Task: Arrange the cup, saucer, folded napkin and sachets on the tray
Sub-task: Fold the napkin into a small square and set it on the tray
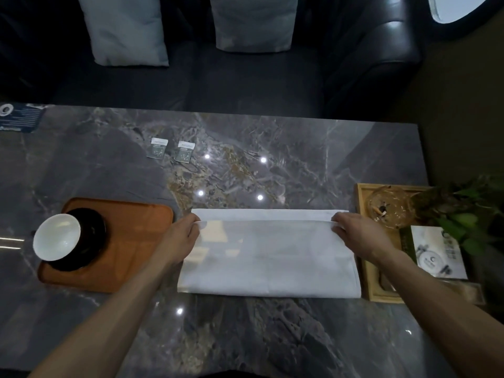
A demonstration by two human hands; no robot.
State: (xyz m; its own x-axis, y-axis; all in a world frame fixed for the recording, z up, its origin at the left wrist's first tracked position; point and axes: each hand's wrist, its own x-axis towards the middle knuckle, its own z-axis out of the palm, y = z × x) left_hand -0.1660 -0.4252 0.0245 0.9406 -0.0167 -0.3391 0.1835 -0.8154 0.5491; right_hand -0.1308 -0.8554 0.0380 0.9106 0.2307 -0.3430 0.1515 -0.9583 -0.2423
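Head view of a dark grey veined marble table (245, 336). A white cloth napkin (268, 257), folded into a wide rectangle, lies flat at the centre. The left hand (181, 236) pinches the napkin's upper left corner between thumb and curled fingers; the right hand (354, 233) pinches the upper right corner in the same way, so that a folded flap runs between the two hands just short of the far edge. To the left of the napkin, just beside it, sits an orange-brown rounded rectangular tray (136, 241). On the tray's left part rests a black round saucer (91, 241), and a white cup (56, 237) stands on it, overhanging the tray's left edge in this view. Two small grey-and-white paper sachets (171, 150) lie side by side on the table, well beyond the napkin and off the tray. At the right a pale wooden tray (362, 241) holds a clear glass ashtray (390, 208), a printed card (436, 252) and green leaves (463, 214)
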